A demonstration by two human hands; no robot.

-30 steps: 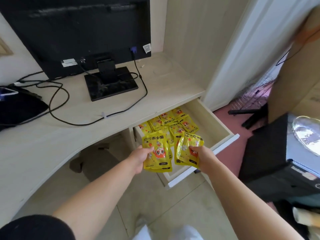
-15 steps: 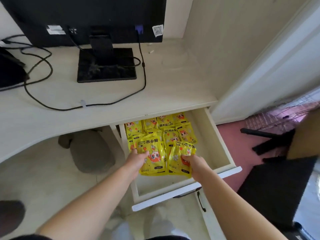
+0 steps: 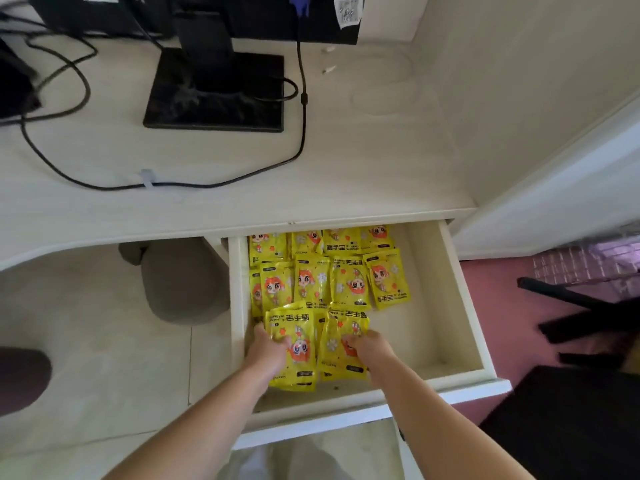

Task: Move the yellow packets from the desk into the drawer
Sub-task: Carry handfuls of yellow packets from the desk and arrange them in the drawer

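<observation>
The cream drawer point(image 3: 460, 299) stands pulled out under the desk point(image 3: 346, 174). Several yellow packets point(image 3: 332, 271) with a cartoon figure lie in rows across its back and left half. My left hand point(image 3: 268, 349) grips one yellow packet point(image 3: 298, 355) low over the drawer's front left. My right hand point(image 3: 372, 346) grips a second yellow packet point(image 3: 341, 344) just to the right of it. Both held packets sit inside the drawer's outline, overlapping the row behind. No yellow packet shows on the desk top.
A black monitor stand point(image 3: 214, 88) and black cables point(image 3: 301, 98) are on the desk. A grey stool point(image 3: 183, 278) stands under the desk, left of the drawer. Dark chair legs point(image 3: 581, 313) and a black box point(image 3: 571, 420) sit on the red floor at right.
Both hands have carried their packets forward and down into the drawer's front. My head has moved closer, so the drawer now fills the middle of the view.
</observation>
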